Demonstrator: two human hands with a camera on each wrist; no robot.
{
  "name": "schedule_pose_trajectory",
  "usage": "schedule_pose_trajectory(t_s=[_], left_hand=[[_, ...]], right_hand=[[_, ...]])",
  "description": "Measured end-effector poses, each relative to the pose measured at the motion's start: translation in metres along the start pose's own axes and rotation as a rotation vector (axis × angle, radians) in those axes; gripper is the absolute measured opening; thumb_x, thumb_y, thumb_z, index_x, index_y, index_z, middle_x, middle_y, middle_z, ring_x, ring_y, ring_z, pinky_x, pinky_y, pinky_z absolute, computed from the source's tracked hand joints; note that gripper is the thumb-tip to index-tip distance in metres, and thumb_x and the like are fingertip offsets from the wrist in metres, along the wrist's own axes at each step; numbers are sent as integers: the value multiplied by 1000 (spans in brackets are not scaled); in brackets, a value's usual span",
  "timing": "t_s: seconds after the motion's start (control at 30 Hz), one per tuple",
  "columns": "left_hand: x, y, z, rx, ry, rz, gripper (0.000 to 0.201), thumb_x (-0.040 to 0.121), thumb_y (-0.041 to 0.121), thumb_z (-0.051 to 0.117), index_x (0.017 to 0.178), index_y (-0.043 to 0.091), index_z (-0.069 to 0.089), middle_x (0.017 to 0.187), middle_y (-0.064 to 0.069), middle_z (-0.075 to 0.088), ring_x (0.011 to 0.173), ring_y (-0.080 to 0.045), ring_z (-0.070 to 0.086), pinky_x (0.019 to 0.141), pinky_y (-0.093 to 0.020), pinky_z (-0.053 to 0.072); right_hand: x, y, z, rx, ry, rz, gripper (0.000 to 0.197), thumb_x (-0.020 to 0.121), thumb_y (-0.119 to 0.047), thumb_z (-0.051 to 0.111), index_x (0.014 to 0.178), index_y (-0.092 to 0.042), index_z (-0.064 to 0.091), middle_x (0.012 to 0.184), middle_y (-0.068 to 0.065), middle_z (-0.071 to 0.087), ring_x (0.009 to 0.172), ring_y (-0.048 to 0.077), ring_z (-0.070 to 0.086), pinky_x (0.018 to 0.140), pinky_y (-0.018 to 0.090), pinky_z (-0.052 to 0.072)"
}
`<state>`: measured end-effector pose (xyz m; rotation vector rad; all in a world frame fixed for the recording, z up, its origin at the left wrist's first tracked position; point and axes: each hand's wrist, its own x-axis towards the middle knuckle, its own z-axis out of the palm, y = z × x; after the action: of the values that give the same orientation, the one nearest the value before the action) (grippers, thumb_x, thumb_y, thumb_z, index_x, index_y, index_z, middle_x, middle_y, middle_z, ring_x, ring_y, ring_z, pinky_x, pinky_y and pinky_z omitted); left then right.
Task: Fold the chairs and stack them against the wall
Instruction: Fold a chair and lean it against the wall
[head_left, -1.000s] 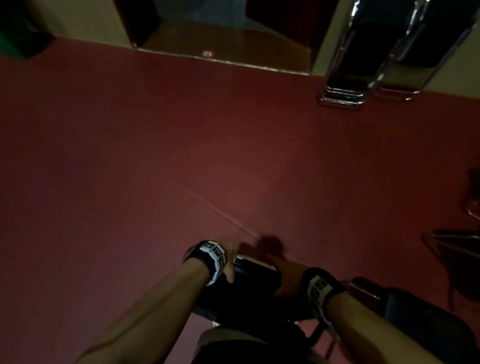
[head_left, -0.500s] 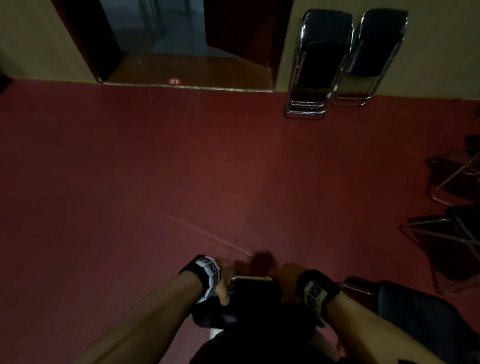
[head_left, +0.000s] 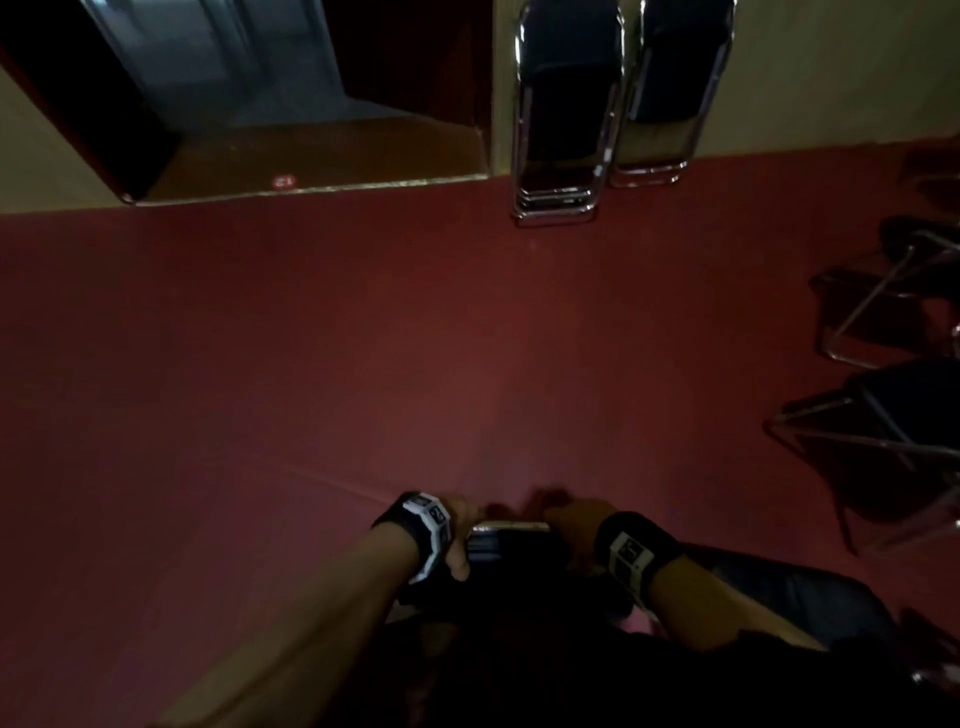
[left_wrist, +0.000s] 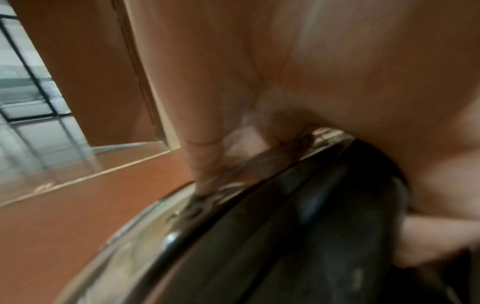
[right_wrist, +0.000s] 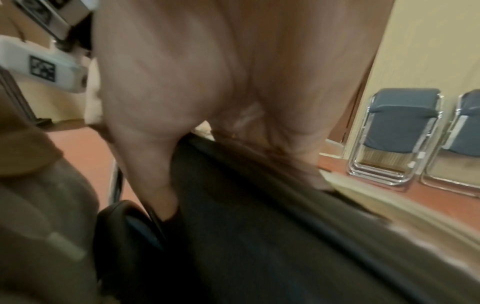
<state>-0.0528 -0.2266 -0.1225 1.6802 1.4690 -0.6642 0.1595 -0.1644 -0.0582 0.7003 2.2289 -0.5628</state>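
Note:
I carry a folded black chair (head_left: 514, 551) with a chrome frame, held upright in front of my body. My left hand (head_left: 460, 535) grips its top edge on the left, thumb over the near side. My right hand (head_left: 571, 525) grips the top edge on the right. In the left wrist view my fingers (left_wrist: 205, 156) curl over the chair's chrome rail (left_wrist: 182, 216). In the right wrist view my right hand (right_wrist: 207, 102) wraps the black padded back (right_wrist: 259, 226). Two stacks of folded chairs (head_left: 566, 104) (right_wrist: 394, 133) lean on the beige wall (head_left: 831, 67) ahead.
An open doorway (head_left: 291, 104) with a wooden threshold lies to the left of the stacked chairs. Unfolded chairs (head_left: 893, 426) stand at the right on the red floor (head_left: 311, 364). Another black chair seat (head_left: 795, 592) is close by my right arm.
The wall, the doorway and the stacked chairs have come nearer and shifted toward the middle of the view. Both hands keep the same hold on the folded chair.

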Motion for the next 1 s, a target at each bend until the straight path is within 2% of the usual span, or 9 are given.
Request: schedule_pose_trajectory(t_s=[0.23, 0.3, 0.37, 0.53, 0.6, 0.67, 0.77, 0.9, 1.0], left_hand=[[26, -1, -57, -46, -43, 41, 46, 52, 41, 85, 89, 39, 58, 87, 13, 70, 80, -15, 69, 72, -30, 59], [37, -3, -74, -36, -79, 50, 42, 52, 39, 86, 85, 40, 60, 87, 14, 71, 80, -13, 70, 73, -29, 58], [46, -4, -89, -31, -90, 59, 43, 48, 41, 85, 85, 39, 64, 85, 12, 73, 79, -13, 72, 75, -36, 62], [65, -14, -120, 140, -78, 96, 50, 59, 40, 88, 102, 24, 68, 97, -1, 73, 84, -21, 71, 75, -37, 61], [74, -27, -134, 187, -84, 125, 55, 70, 34, 87, 118, 18, 65, 114, -3, 70, 93, -20, 68, 82, -34, 57], [78, -37, -147, 233, -53, 154, 48, 70, 35, 87, 110, 28, 61, 110, 0, 70, 90, -19, 67, 80, -38, 60], [75, -66, -170, 226, 37, 187, 43, 67, 37, 86, 95, 35, 53, 103, 4, 68, 88, -21, 68, 73, -33, 56], [68, -96, -210, 152, 77, 225, 41, 70, 44, 80, 104, 33, 58, 105, 1, 69, 92, -25, 68, 84, -39, 57], [73, -107, -241, 109, 141, 251, 50, 71, 58, 72, 113, 32, 62, 109, 2, 70, 95, -23, 68, 88, -37, 56]], right_hand=[[15, 61, 24, 119, 240, 79, 106, 76, -38, 76, 157, -30, 9, 146, 5, 43, 126, 33, 49, 99, 45, 45], [17, 76, 23, 123, 249, 80, 116, 77, -39, 75, 158, -32, -7, 150, 6, 38, 124, 34, 50, 94, 43, 47], [18, 83, 21, 166, 217, 93, 112, 82, -35, 71, 156, -37, -14, 142, 7, 49, 110, 35, 61, 82, 38, 50], [36, 86, -2, 195, 93, 153, 70, 85, -31, 68, 143, -26, 30, 123, 8, 64, 102, 32, 64, 83, 40, 55], [49, 89, -19, 223, 60, 185, 67, 89, -34, 65, 145, -25, 30, 132, 4, 58, 111, 29, 61, 88, 33, 50], [56, 92, -34, 241, 78, 219, 63, 89, -38, 62, 144, -30, 32, 135, 1, 54, 116, 28, 59, 88, 30, 47], [70, 92, -71, 207, 114, 241, 56, 81, -34, 68, 131, -33, 42, 120, 0, 63, 106, 30, 64, 77, 34, 51], [90, 89, -127, 87, 141, 256, 76, 67, -48, 77, 130, -27, 40, 111, 3, 67, 97, 31, 66, 71, 31, 46], [101, 94, -157, 13, 210, 280, 79, 67, -59, 66, 132, -23, 38, 112, 5, 65, 96, 34, 66, 75, 34, 46]])
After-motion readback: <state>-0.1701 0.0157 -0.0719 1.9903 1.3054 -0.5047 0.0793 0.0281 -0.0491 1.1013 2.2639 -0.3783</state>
